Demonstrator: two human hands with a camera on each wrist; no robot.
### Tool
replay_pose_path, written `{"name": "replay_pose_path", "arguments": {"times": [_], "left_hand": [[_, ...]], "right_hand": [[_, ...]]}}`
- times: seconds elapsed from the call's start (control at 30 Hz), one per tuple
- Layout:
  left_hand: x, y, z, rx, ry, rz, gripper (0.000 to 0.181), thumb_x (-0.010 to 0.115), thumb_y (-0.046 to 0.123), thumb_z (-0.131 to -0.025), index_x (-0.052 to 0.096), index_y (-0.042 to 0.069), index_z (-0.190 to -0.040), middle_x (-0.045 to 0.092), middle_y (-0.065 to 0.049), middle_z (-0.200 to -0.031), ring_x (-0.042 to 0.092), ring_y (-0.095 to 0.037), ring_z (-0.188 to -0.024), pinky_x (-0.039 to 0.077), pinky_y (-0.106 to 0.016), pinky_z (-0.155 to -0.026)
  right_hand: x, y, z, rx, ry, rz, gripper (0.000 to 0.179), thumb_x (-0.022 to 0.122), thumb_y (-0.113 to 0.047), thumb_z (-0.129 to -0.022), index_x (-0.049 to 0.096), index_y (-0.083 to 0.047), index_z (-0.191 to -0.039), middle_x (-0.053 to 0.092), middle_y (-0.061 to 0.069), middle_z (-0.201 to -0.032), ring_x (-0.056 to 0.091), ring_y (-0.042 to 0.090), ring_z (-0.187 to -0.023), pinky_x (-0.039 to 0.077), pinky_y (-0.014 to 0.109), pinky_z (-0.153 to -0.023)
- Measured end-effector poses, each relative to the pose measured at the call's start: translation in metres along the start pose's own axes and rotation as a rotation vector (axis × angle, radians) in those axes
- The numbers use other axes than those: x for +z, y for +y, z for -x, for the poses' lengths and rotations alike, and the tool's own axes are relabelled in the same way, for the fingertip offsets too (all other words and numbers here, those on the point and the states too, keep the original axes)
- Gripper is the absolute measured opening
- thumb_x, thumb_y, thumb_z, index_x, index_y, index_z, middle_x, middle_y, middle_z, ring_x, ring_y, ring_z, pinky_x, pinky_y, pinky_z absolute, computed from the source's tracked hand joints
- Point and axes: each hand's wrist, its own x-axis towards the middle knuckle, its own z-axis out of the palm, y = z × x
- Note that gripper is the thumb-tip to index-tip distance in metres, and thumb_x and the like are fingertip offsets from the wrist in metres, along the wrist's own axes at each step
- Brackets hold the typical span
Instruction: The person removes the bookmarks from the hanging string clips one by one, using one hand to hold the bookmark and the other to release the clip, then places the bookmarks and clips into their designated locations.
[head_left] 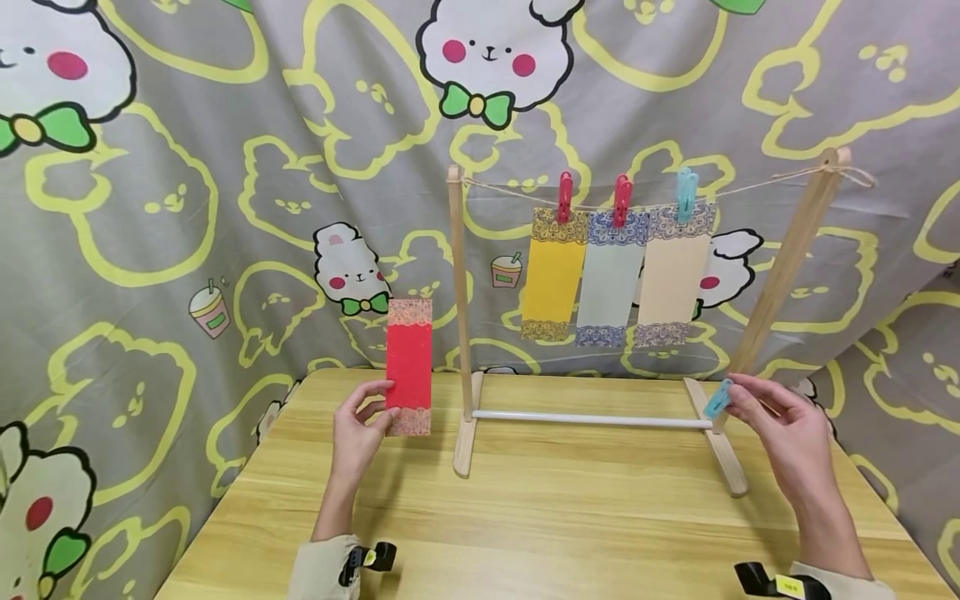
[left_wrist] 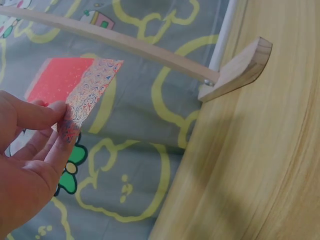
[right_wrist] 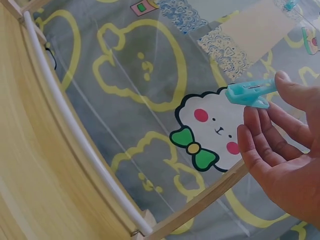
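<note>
A patterned grey curtain [head_left: 180, 196] backs a wood-grain table [head_left: 585, 525]. A wooden frame [head_left: 460, 292] stands on the table, with a white rod [head_left: 592, 419] between its feet and a cord [head_left: 757, 187] between its post tops. Three cards hang side by side from the cord: yellow [head_left: 554, 279], pale blue [head_left: 609, 279] and cream [head_left: 675, 279].

Red card [head_left: 409, 367]: rectangular, held upright to the left of the frame's left post. The centre panel is plain bright red; each end carries a paler band. The left wrist view shows fine blue and red swirls on the lower band. The left hand [head_left: 360, 429] pinches the card's lower left edge between thumb and bent fingers.

Turquoise clothespin [head_left: 718, 400]: translucent, two-armed, located near the right post's base. The right hand [head_left: 787, 429] pinches its handle end at the fingertips, remaining fingers loosely curved.
</note>
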Motion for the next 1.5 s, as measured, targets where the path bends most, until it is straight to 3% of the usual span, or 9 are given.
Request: {"name": "replay_pose_path", "arguments": {"times": [0.23, 0.63, 0.83, 1.33, 1.5], "left_hand": [[0.000, -0.009, -0.003, 0.049, -0.015, -0.015, 0.044, 0.070, -0.028, -0.078, 0.069, -0.008, -0.117, 0.063, -0.026, -0.111, 0.071, -0.023, -0.083, 0.057, -0.020, -0.062], [0.002, -0.018, -0.003, 0.052, -0.011, -0.039, 0.043, 0.071, -0.029, -0.076, 0.068, -0.011, -0.115, 0.062, -0.028, -0.110, 0.070, -0.025, -0.082, 0.058, -0.019, -0.068], [0.001, -0.019, -0.003, 0.030, -0.012, -0.048, 0.043, 0.073, -0.028, -0.076, 0.069, -0.011, -0.115, 0.062, -0.028, -0.111, 0.069, -0.024, -0.083, 0.059, -0.022, -0.073], [0.001, -0.030, -0.003, -0.047, -0.037, -0.019, 0.046, 0.068, -0.031, -0.076, 0.067, -0.011, -0.117, 0.059, -0.030, -0.110, 0.069, -0.017, -0.081, 0.058, -0.020, -0.070], [0.001, -0.034, -0.002, -0.044, -0.038, -0.024, 0.045, 0.069, -0.031, -0.076, 0.067, -0.011, -0.116, 0.059, -0.029, -0.110, 0.069, -0.024, -0.083, 0.058, -0.020, -0.070]], "right_hand": [[-0.001, 0.008, -0.001, 0.017, 0.002, 0.035, 0.025, 0.061, 0.011, -0.096, 0.067, 0.014, -0.120, 0.074, 0.004, -0.107, 0.074, 0.012, -0.087, 0.058, 0.024, -0.082], [-0.006, 0.017, -0.001, 0.055, 0.028, 0.074, 0.022, 0.066, 0.006, -0.096, 0.068, 0.012, -0.117, 0.075, 0.001, -0.104, 0.073, 0.010, -0.084, 0.058, 0.023, -0.079], [-0.008, 0.019, -0.001, 0.095, 0.044, 0.098, 0.023, 0.069, 0.002, -0.095, 0.070, 0.009, -0.118, 0.075, -0.001, -0.103, 0.073, 0.009, -0.086, 0.058, 0.023, -0.079], [-0.014, 0.027, 0.000, 0.157, 0.022, 0.182, 0.026, 0.071, -0.004, -0.096, 0.071, 0.002, -0.121, 0.075, -0.009, -0.107, 0.073, 0.005, -0.087, 0.057, 0.019, -0.081], [-0.016, 0.029, 0.001, 0.175, 0.019, 0.196, 0.027, 0.071, -0.006, -0.096, 0.071, 0.001, -0.122, 0.074, -0.009, -0.107, 0.073, 0.006, -0.086, 0.057, 0.018, -0.080]]}}
